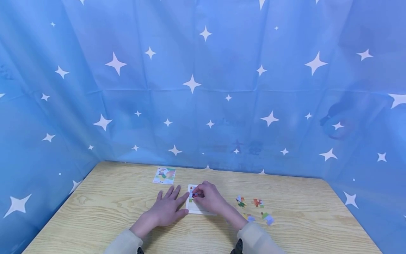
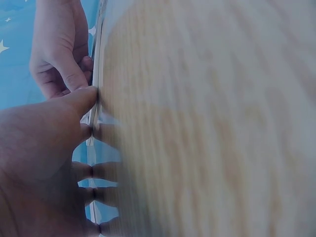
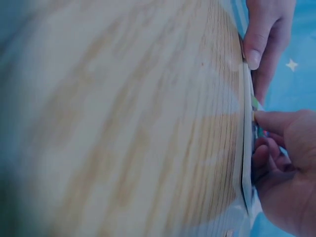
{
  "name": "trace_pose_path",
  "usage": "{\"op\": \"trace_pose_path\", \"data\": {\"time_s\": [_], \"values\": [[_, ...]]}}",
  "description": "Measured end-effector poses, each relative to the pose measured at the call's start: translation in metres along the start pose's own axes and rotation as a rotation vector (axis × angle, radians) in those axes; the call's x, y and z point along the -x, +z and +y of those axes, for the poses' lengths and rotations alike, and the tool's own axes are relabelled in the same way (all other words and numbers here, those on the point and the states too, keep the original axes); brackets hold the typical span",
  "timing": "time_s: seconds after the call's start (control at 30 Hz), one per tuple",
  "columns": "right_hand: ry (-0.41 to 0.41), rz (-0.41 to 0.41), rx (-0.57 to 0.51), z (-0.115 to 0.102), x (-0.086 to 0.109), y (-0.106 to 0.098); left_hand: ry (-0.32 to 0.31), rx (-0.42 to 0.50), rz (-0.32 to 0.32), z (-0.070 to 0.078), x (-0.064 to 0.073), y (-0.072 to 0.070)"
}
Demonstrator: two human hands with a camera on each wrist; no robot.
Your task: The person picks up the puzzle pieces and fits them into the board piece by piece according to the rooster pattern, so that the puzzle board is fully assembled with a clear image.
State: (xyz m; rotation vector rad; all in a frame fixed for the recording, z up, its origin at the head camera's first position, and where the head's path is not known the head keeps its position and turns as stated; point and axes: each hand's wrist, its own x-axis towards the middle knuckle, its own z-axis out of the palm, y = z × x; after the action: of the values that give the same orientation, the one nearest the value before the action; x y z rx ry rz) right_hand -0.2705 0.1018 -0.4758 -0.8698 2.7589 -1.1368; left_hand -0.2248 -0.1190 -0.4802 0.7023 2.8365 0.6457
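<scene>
A small white-rimmed puzzle tray (image 1: 199, 212) lies on the wooden table, part of its left side filled with a colourful picture. Over this tray my right hand (image 1: 210, 198) curls its fingers and pinches a colourful puzzle piece (image 1: 194, 194), mostly covered by the fingers. My left hand (image 1: 167, 209) lies flat with fingers spread, its thumb and index fingertip at the tray's left edge. In the right wrist view, the right hand (image 3: 291, 158) is low at the tray edge (image 3: 247, 123), thumb and fingers close to coloured bits.
Several loose puzzle pieces (image 1: 241, 202) lie on the table (image 1: 304, 208) to the right of the tray. A square picture card (image 1: 164, 175) sits behind the left hand. A blue curtain (image 1: 222, 116) with white stars borders the table's back and sides.
</scene>
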Motion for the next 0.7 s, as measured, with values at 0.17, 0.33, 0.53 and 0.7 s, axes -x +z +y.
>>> {"op": "trace_pose_path", "data": {"time_s": [0.17, 0.33, 0.53, 0.7], "values": [[0.008, 0.001, 0.002, 0.000, -0.001, 0.001, -0.003, -0.003, 0.003, -0.005, -0.004, 0.004], [-0.003, 0.002, 0.006, 0.000, -0.001, 0.002, -0.008, -0.004, -0.003, -0.002, -0.003, 0.001], [-0.010, 0.009, 0.008, 0.001, -0.002, 0.002, -0.024, 0.006, -0.024, 0.013, 0.005, -0.011], [-0.008, 0.005, 0.009, 0.002, -0.001, 0.002, -0.027, -0.004, -0.021, 0.015, 0.006, -0.012]]}}
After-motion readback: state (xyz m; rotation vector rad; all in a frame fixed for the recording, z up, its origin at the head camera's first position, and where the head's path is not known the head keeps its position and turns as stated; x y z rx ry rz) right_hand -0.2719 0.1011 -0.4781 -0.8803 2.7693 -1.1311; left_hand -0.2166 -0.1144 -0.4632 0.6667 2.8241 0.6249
